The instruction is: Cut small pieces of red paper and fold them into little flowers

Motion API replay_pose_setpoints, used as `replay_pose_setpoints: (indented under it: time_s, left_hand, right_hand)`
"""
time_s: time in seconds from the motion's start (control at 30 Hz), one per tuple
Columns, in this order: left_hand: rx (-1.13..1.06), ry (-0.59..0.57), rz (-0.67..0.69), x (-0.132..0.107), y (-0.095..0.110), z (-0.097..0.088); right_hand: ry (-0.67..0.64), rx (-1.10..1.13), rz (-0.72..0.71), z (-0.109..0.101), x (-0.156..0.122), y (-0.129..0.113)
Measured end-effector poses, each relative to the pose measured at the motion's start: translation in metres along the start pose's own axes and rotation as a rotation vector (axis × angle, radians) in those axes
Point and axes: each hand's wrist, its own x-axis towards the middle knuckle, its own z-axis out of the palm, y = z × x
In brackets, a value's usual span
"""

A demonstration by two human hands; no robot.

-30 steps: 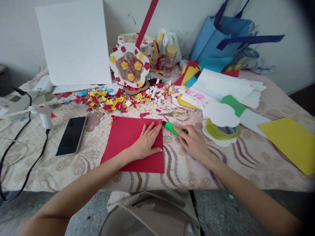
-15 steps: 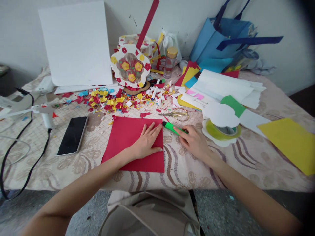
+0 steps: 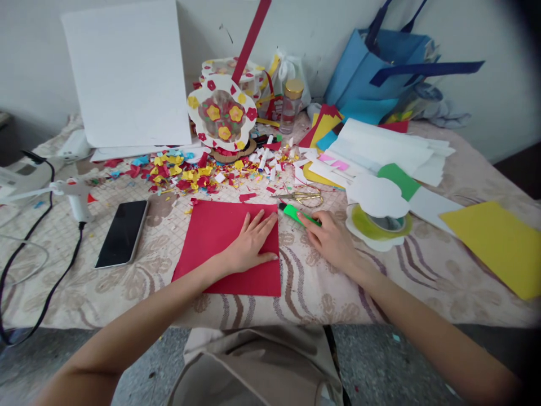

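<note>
I now have the green tool (image 3: pixel 291 212), clamped in my right grip (image 3: pixel 332 239), slightly nearer the scissors (image 3: pixel 302 197), my spread left grip (image 3: pixel 249 243) likely steadying the red paper (image 3: pixel 211 234).

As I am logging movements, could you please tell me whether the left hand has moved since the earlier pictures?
No: judged against the black phone, the left hand keeps its place on the red sheet.
</note>
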Motion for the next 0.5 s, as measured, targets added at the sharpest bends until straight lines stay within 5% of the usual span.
replay_pose_setpoints:
  time_s: [0.3, 0.5]
  left_hand:
    - [0.004, 0.052, 0.073, -0.011, 0.001, -0.004]
    - [0.053, -0.005, 0.175, -0.042, 0.026, -0.01]
  right_hand:
    - [0.038, 0.021, 0.08, -0.003, -0.013, 0.008]
    - [0.069, 0.02, 0.11, -0.021, -0.013, 0.004]
